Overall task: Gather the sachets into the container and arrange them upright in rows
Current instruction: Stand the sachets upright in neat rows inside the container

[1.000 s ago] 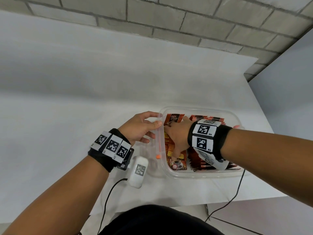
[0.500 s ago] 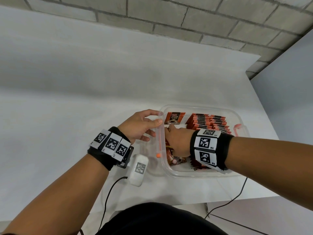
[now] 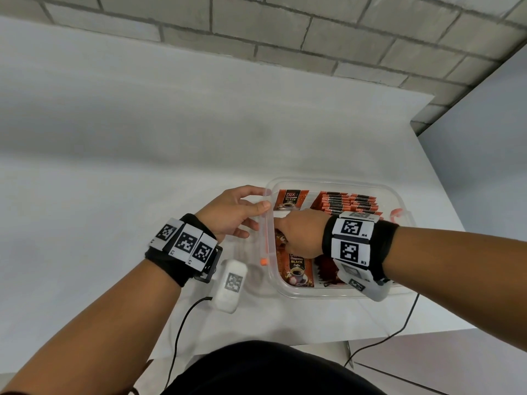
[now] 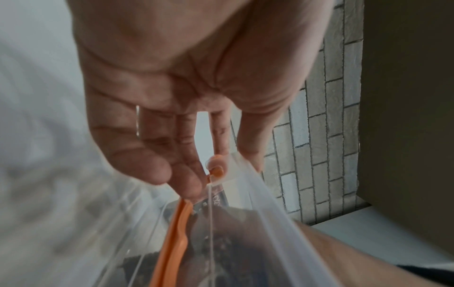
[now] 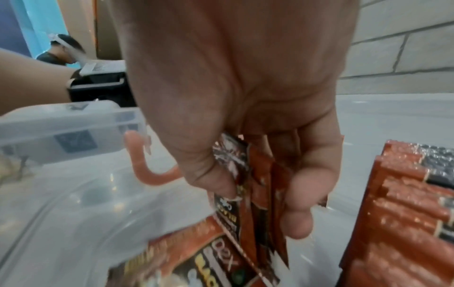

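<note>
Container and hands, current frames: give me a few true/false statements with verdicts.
1. The right hand pinches a small bunch of sachets inside the container. True.
2. The left hand lies flat on the table, away from the container. False: it holds the container's left rim, thumb on the edge.
3. A row of sachets stands upright on edge at the far right of the container. True.
4. The container is opaque black. False: it is clear plastic with orange clips.
5. Every sachet stands upright. False: one sachet at the near left lies face up.
</note>
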Tool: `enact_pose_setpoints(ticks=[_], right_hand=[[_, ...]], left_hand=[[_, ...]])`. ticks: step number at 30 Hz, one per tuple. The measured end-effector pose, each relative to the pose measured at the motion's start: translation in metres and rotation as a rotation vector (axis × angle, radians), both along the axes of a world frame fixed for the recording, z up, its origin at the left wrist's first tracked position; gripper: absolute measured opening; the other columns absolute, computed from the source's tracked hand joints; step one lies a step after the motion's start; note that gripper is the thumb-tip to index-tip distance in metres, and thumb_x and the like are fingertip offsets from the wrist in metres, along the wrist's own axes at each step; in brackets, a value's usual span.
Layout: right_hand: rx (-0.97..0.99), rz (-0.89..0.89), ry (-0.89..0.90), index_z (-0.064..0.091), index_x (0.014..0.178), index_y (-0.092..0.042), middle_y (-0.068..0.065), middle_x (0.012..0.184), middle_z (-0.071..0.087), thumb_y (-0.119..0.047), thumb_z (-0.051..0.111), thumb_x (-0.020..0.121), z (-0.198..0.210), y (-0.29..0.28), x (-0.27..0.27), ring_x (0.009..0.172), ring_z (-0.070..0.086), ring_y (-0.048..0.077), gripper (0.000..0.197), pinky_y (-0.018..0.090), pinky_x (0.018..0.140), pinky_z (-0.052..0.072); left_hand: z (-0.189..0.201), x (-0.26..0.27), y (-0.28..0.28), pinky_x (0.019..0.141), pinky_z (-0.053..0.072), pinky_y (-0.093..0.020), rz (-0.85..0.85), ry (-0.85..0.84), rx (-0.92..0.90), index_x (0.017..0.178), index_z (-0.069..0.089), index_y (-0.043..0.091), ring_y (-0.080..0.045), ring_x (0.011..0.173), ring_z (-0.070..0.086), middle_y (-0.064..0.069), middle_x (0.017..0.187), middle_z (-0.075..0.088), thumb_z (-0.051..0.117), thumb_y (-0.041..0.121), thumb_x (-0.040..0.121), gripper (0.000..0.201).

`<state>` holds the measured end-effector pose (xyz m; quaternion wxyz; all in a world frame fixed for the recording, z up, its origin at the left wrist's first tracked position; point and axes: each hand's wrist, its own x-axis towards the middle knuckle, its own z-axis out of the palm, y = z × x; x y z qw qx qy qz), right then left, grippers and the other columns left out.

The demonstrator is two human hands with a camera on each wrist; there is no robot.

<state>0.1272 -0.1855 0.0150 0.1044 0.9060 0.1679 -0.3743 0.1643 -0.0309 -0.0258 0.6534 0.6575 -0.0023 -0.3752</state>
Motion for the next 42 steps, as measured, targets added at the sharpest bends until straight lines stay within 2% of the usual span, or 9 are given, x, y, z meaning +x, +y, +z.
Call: enact_pose_setpoints(ticks=[6,10,15,20,26,29,32,36,42], right_hand=[[0.380,-0.395,-0.136,0.045,0.114,-0.017,-0.003,0.079,0.055,-0.026,0.063,0.086,0.046,-0.031,-0.005,0.063,0.052,0.010,0.035,0.024,0.052,0.041],[0.805,-0.649,-0.136,0.056,0.094,-0.027,-0.004,0.094,0.070,-0.016,0.065,0.082,0.074,-0.060,-0.023,0.081,0.068,0.015,0.019,0.031,0.074,0.057],[1.138,-0.697,-0.154,0.065,0.094,-0.013,-0.004,0.083,0.068,0.002,0.061,0.084,0.095,-0.068,-0.041,0.079,0.065,0.008,0.018,0.023,0.071,0.053],[1.216,-0.683,-0.340,0.057,0.120,-0.019,-0.004,0.107,0.066,-0.001,0.063,0.084,0.086,-0.069,-0.050,0.093,0.066,0.012,0.041,0.028,0.084,0.054],[1.234,-0.977,-0.539,0.041,0.135,-0.029,-0.012,0.113,0.059,-0.054,0.070,0.067,0.064,-0.069,-0.066,0.094,0.064,0.009,0.078,0.033,0.084,0.055],[1.311,-1.054,-0.459,0.052,0.126,-0.022,-0.006,0.111,0.067,-0.040,0.067,0.080,0.054,-0.071,-0.069,0.098,0.067,0.014,0.051,0.044,0.084,0.056],[1.456,-1.162,-0.415,0.060,0.117,-0.015,0.001,0.105,0.071,-0.018,0.057,0.093,0.052,-0.076,-0.072,0.093,0.068,0.017,0.024,0.036,0.072,0.057],[1.524,-1.245,-0.473,0.060,0.109,-0.012,-0.002,0.096,0.072,-0.009,0.052,0.095,0.054,-0.090,-0.077,0.082,0.068,0.012,0.017,0.026,0.061,0.053],[1.244,-1.016,-0.667,0.061,0.102,-0.025,-0.005,0.095,0.071,-0.008,0.058,0.090,0.066,-0.102,-0.085,0.085,0.068,0.011,0.021,0.031,0.078,0.055]], left_hand=[[0.018,-0.001,-0.001,0.070,0.045,-0.026,0.106,-0.261,0.217,0.119,0.058,0.031,-0.011,0.091,0.060,0.000,0.103,0.064,0.068,0.039,0.084,0.037],[0.055,-0.012,-0.006,0.074,0.044,-0.025,0.119,-0.421,0.085,0.118,0.058,0.033,-0.004,0.092,0.061,0.008,0.098,0.064,0.062,0.051,0.082,0.041],[0.077,-0.028,-0.029,0.081,0.056,-0.041,-0.205,-0.123,-0.296,0.125,0.054,0.026,-0.025,0.103,0.065,-0.012,0.116,0.066,0.080,0.055,0.062,0.074],[0.084,-0.043,-0.054,0.071,0.060,-0.041,-0.219,0.141,-0.459,0.121,0.053,0.008,-0.039,0.088,0.069,-0.019,0.100,0.069,0.060,0.019,0.082,0.041],[0.083,-0.045,-0.070,0.074,0.059,-0.045,0.006,0.105,-0.522,0.128,0.052,0.004,-0.033,0.097,0.068,-0.020,0.114,0.067,0.056,0.013,0.083,0.047],[0.082,-0.047,-0.076,0.084,0.055,-0.051,0.023,0.073,-0.526,0.128,0.053,0.007,-0.032,0.109,0.063,-0.020,0.123,0.062,0.058,0.012,0.083,0.045],[0.080,-0.047,-0.079,0.088,0.052,-0.054,0.058,0.161,-0.567,0.124,0.055,0.005,-0.034,0.106,0.064,-0.021,0.122,0.062,0.053,0.010,0.085,0.039],[0.075,-0.046,-0.081,0.084,0.053,-0.054,0.104,0.182,-0.527,0.125,0.051,0.001,-0.040,0.106,0.063,-0.024,0.122,0.062,0.046,-0.001,0.091,0.035],[0.074,-0.049,-0.084,0.065,0.060,-0.037,-0.052,0.004,-0.340,0.119,0.055,0.007,-0.027,0.092,0.070,-0.013,0.109,0.069,0.058,0.001,0.089,0.031]])
